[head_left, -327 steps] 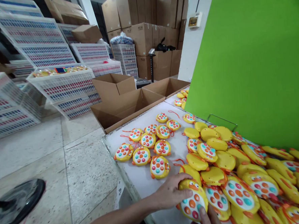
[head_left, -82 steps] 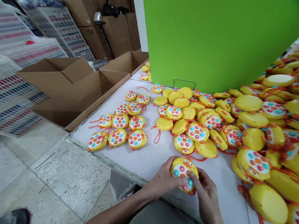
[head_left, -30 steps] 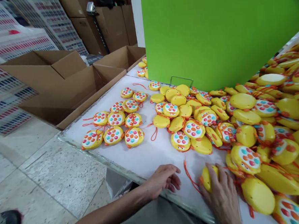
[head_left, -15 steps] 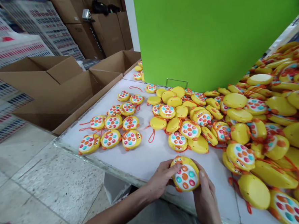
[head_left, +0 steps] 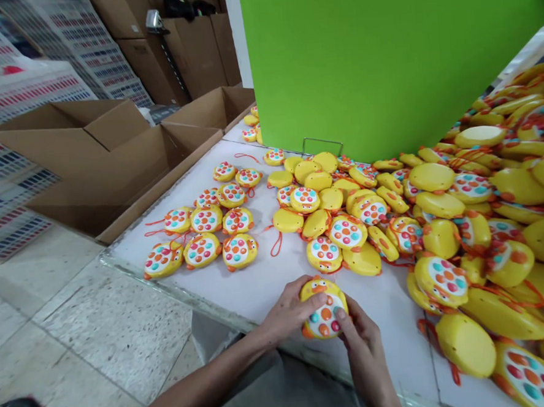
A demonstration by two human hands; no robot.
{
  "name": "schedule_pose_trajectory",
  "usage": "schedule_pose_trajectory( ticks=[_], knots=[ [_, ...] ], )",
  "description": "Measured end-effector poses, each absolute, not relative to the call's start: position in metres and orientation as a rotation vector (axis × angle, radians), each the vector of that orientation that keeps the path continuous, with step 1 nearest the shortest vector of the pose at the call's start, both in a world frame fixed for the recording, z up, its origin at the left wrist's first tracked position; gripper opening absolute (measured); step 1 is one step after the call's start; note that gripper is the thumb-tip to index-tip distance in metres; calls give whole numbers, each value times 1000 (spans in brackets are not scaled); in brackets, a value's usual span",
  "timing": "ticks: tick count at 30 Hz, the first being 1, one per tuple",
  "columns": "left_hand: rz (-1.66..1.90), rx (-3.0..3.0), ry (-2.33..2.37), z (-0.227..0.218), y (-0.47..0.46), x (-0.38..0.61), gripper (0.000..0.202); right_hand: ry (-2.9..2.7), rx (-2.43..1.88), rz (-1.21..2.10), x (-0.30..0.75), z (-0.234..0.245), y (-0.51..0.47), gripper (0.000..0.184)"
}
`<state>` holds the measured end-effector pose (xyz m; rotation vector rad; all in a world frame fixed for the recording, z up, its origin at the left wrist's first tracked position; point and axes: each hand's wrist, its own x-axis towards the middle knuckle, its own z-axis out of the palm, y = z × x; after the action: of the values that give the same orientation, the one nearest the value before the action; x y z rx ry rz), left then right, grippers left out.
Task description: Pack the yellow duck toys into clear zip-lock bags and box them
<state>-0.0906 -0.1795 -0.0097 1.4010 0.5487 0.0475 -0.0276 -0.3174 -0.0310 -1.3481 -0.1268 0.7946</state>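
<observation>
Between my two hands, above the table's near edge, is a yellow duck-shaped toy (head_left: 324, 316) with coloured buttons on a white face. My left hand (head_left: 288, 313) grips its left side, thumb lying across the buttons. On its right side my right hand (head_left: 361, 339) holds it too, with the thumb on the lower right buttons. The fingers beneath the toy are hidden. Several similar toys (head_left: 201, 249) lie button side up in loose rows to the left. A heap of the same toys (head_left: 443, 217), many face down, spreads across the right.
The white table (head_left: 137, 251) has a plastic-wrapped edge. Open cardboard boxes (head_left: 113, 176) stand beside it on the left. A green panel (head_left: 360, 63) rises at the back, a thin wire loop (head_left: 322, 140) at its foot. Stacked crates (head_left: 73, 44) are behind.
Both hands have shifted slightly left and up with the toy. My right thumb has moved from the toy's edge onto its buttons, and my left thumb reaches farther across.
</observation>
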Motion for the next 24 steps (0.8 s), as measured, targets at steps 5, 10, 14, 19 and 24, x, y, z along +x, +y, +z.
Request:
schedule_pose_trajectory(
  ticks=[5, 10, 14, 19, 24],
  knots=[
    [63, 1369, 504, -7, -180, -96, 78, -43, -1231, 840, -27, -33, -314, 53],
    [35, 1301, 465, -10, -173, -98, 73, 15, -1254, 894, -30, -35, -313, 53],
    [4, 1324, 488, -6, -173, -100, 84, -22, -1258, 844, -29, -31, -313, 52],
    [-11, 1319, 461, -4, -171, -101, 82, 40, -1291, 850, -29, -30, -312, 48],
    [-67, 1191, 433, -5, -165, -99, 77, -12, -1285, 896, -31, -35, -313, 48]
  ],
)
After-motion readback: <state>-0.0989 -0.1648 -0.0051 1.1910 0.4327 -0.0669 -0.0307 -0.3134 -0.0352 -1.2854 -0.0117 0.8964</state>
